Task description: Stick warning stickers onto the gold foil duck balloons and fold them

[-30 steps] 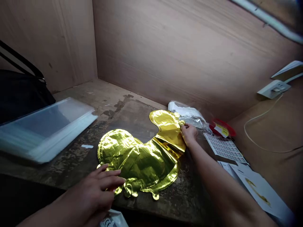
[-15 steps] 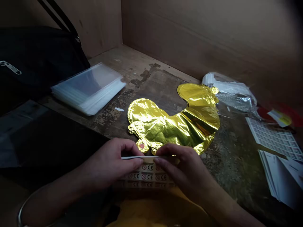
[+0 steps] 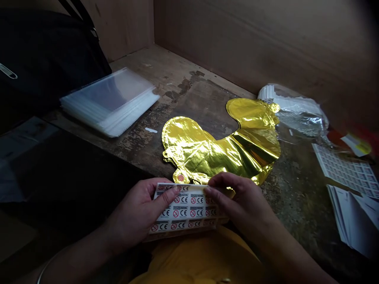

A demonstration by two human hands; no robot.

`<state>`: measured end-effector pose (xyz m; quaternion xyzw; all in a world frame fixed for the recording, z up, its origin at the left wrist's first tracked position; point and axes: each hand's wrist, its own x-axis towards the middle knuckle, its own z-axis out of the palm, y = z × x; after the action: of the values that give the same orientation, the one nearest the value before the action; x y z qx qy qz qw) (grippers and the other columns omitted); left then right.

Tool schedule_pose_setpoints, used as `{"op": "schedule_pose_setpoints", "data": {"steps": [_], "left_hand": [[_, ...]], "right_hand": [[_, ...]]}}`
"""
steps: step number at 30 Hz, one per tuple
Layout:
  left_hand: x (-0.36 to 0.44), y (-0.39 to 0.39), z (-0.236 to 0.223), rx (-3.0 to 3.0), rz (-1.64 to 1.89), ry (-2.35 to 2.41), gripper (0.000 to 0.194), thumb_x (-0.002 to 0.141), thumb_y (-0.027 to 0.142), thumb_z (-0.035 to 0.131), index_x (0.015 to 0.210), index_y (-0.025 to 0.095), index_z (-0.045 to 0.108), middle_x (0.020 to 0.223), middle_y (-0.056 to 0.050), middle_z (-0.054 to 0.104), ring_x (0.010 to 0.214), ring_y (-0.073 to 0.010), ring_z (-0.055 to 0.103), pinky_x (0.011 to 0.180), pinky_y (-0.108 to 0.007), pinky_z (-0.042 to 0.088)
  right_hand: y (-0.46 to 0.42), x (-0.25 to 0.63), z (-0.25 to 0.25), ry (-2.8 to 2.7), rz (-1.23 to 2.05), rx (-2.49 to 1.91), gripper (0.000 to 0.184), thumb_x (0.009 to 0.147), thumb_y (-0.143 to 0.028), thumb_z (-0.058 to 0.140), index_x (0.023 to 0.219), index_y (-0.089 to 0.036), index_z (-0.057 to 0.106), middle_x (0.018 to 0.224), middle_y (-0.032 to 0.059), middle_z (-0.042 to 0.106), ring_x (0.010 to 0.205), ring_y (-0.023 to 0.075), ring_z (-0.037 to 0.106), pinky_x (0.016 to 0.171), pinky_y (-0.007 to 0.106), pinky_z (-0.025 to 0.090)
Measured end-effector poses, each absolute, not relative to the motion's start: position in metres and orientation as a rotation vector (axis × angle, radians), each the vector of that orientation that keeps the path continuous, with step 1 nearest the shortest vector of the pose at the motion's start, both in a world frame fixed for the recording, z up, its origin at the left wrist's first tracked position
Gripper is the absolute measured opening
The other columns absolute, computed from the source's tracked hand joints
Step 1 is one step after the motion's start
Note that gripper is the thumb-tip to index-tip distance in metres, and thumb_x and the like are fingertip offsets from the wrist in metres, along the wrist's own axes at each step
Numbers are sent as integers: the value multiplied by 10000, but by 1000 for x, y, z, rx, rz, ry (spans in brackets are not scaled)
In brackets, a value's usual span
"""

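Observation:
A flat gold foil balloon (image 3: 219,144) lies folded on the worn wooden table (image 3: 189,98). Just in front of it, near the table's front edge, both my hands hold a white sheet of CE warning stickers (image 3: 186,209). My left hand (image 3: 139,211) grips the sheet's left side with the thumb on top. My right hand (image 3: 237,199) has its fingertips curled onto the sheet's upper right corner, next to the balloon's lower edge.
A stack of clear plastic sleeves (image 3: 111,102) lies at the left, beside a black bag (image 3: 44,55). A crinkled clear packet (image 3: 296,108) sits behind the balloon. Label sheets (image 3: 345,171) and white papers (image 3: 352,221) lie at the right. Wooden walls (image 3: 251,43) close the back.
A second ago my hands rested on the balloon's two ends. Both then came together on the sticker sheet, which has since tilted up so its printed face shows.

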<state>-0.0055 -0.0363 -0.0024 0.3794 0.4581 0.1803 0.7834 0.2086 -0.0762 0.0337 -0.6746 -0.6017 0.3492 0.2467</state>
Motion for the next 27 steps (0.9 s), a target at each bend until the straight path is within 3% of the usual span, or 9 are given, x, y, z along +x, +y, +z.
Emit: {"op": "schedule_pose_setpoints", "data": {"steps": [4, 8, 15, 22, 27], "left_hand": [[-1, -39, -1, 837, 419, 978, 339, 794, 486, 721, 786, 148, 687, 679, 12, 667, 618, -114, 589, 561, -184, 475], [2, -41, 3, 863, 445, 945, 315, 805, 466, 709, 789, 152, 700, 711, -8, 692, 646, -142, 609, 575, -205, 488], [2, -43, 1, 851, 434, 830, 342, 840, 500, 670, 814, 160, 685, 742, 4, 669, 675, -118, 573, 594, -182, 482], [-1, -45, -7, 860, 428, 862, 433, 870, 563, 602, 816, 137, 658, 731, -9, 620, 658, -114, 529, 586, -198, 452], [-2, -46, -7, 725, 434, 856, 405, 850, 546, 641, 812, 142, 653, 725, -2, 604, 655, -116, 523, 592, -210, 448]], "right_hand": [[-79, 199, 39, -2037, 275, -1572, 104, 879, -158, 615, 955, -128, 680, 928, 83, 697, 904, 216, 583, 796, 357, 484], [-78, 186, 40, -2069, 324, -1504, 114, 889, -147, 607, 972, -123, 681, 886, 75, 678, 862, 211, 550, 758, 357, 475], [-79, 183, 34, -1992, 422, -1527, 111, 896, -155, 602, 846, -165, 702, 791, 44, 672, 752, 187, 532, 682, 350, 447], [-82, 185, 28, -2154, 77, -1352, 144, 856, -105, 630, 976, -140, 703, 905, 54, 738, 800, 204, 595, 723, 378, 424], [-86, 186, 29, -2237, -119, -1231, 224, 896, -107, 507, 1007, -134, 700, 894, 70, 749, 797, 218, 593, 716, 386, 430]]}}
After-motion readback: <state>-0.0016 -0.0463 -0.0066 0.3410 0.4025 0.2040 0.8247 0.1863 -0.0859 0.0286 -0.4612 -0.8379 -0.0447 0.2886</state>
